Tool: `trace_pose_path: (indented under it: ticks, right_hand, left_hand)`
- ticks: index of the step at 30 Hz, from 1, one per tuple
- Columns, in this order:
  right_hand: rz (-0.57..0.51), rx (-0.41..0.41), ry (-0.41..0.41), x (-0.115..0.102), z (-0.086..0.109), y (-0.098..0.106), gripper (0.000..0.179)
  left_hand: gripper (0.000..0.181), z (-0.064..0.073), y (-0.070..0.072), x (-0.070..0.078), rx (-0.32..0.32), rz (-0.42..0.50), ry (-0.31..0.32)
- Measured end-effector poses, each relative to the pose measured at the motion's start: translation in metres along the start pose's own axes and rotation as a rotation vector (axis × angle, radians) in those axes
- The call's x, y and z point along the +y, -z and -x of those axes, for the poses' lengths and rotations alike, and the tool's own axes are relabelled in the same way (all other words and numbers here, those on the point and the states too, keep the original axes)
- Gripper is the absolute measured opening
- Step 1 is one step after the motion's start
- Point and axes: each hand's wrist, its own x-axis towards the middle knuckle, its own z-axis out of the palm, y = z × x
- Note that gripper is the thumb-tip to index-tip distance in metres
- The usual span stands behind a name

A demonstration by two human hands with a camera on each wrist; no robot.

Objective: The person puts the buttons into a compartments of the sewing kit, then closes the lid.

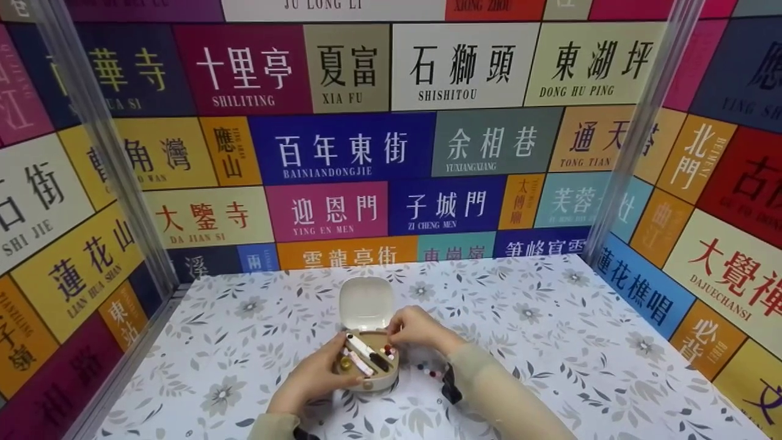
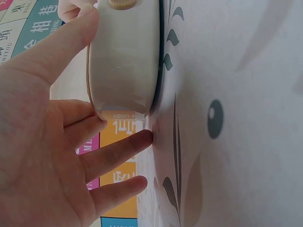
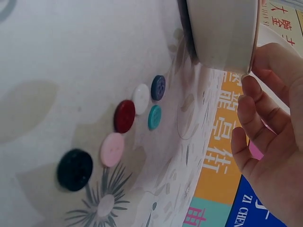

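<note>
A cream rounded box (image 1: 379,384) with its lid (image 1: 366,304) raised stands on the table. Inside lie a slim white item with a dark end (image 1: 366,351), a pinkish one (image 1: 358,362), a small yellow round thing (image 1: 346,364) and several buttons (image 1: 388,352). My left hand (image 1: 314,373) grips the box, thumb at its front near the tan clasp (image 2: 122,4), index finger along the left side. At the right back rim is my right hand (image 1: 421,330), thumb and index finger bent over the edge; its other fingers curl loosely (image 3: 253,111). The rim hides those fingertips; whether they pinch anything I cannot tell.
Several loose buttons lie right of the box, including a red button (image 3: 124,116), a pink button (image 3: 112,149) and a dark green button (image 3: 75,169). A floral cloth (image 1: 244,342) covers the table. Panels with printed signs (image 1: 342,146) rise behind and at both sides.
</note>
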Motion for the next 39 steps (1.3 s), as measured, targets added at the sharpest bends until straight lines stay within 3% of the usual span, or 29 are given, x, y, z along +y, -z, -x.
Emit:
trace_pose_path:
  ticks: [15,20,27,39]
  right_hand:
    - [-0.013,0.002,0.004,0.004,0.005,-0.001,0.005]
    - [-0.078,-0.002,-0.028,0.008,0.009,-0.001,0.005]
    - [-0.166,0.044,-0.038,0.022,0.020,0.007,0.006]
    - [-0.212,-0.036,-0.126,0.054,0.040,0.022,0.010]
  left_hand:
    - [0.107,0.003,-0.003,0.000,-0.008,-0.006,-0.008]
    - [0.106,0.003,-0.004,-0.001,-0.006,-0.003,-0.010]
    - [0.108,0.002,-0.004,0.000,-0.011,0.004,0.013]
    - [0.106,0.001,0.001,0.001,-0.024,0.001,0.021]
